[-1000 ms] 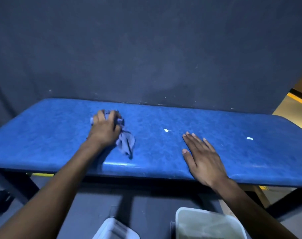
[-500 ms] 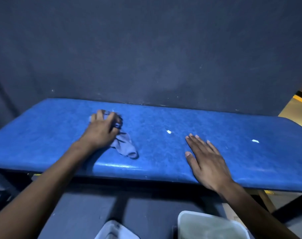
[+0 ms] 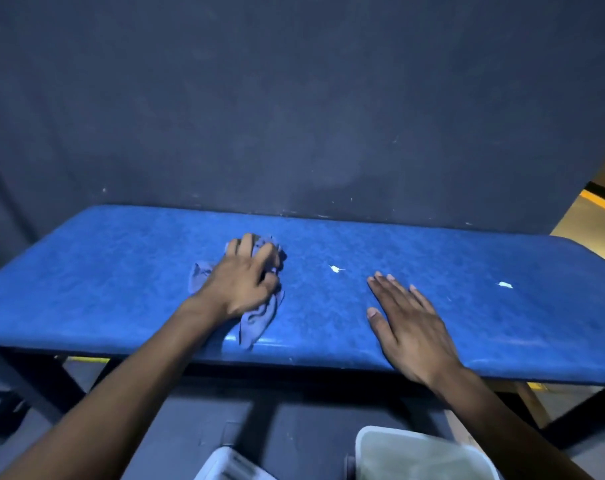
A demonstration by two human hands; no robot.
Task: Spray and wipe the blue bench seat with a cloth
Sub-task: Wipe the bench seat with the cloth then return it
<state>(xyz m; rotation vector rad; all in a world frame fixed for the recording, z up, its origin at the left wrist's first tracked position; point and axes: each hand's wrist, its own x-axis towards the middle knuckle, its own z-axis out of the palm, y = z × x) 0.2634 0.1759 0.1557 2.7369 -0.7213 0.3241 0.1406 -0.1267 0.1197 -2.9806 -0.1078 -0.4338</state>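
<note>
The blue bench seat (image 3: 103,271) runs across the whole view against a dark wall. My left hand (image 3: 245,275) presses a crumpled grey-blue cloth (image 3: 256,320) onto the seat left of centre, fingers curled over it; cloth ends stick out to the left and toward the front edge. My right hand (image 3: 408,323) lies flat on the seat near its front edge, fingers spread, holding nothing. Two small white marks, one (image 3: 335,269) between the hands and another (image 3: 504,285) farther right, show on the seat. No spray bottle is in view.
A dark wall (image 3: 294,116) stands directly behind the bench. Below the front edge, a whitish translucent bin (image 3: 422,455) and another white container (image 3: 225,467) sit on the grey floor. Dark bench legs (image 3: 27,382) angle down at the left and right.
My left hand has slid the cloth a little to the right and nearer; a cloth end now trails out on its left side. My right hand has stayed flat in place.
</note>
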